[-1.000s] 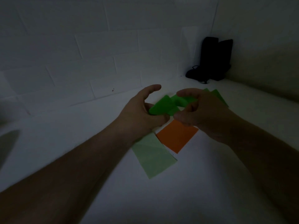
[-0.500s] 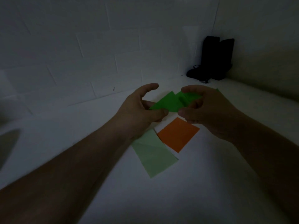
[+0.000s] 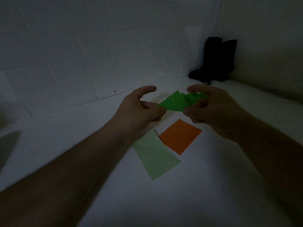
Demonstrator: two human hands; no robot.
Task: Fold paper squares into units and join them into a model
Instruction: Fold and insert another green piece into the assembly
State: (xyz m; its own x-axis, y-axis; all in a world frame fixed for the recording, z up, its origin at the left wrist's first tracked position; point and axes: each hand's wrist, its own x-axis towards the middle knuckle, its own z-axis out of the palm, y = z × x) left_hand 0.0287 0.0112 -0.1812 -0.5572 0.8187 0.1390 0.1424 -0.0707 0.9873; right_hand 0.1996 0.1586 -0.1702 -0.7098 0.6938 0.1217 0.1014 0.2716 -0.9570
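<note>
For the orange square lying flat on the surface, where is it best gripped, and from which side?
Probably at the orange square's right corner, approached from the right. That corner lies on the bare white surface, while its left edge abuts the pale green sheet. Lying flat, it likely needs a corner lifted first. Both hands, left and right, hold the green folded paper.

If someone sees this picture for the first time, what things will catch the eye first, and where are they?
The bright green folded paper stands out most, held up at the centre between the left hand and the right hand. Just below it, an orange paper square lies flat on the white surface, beside a pale green sheet. A black object stands in the far right corner.
</note>
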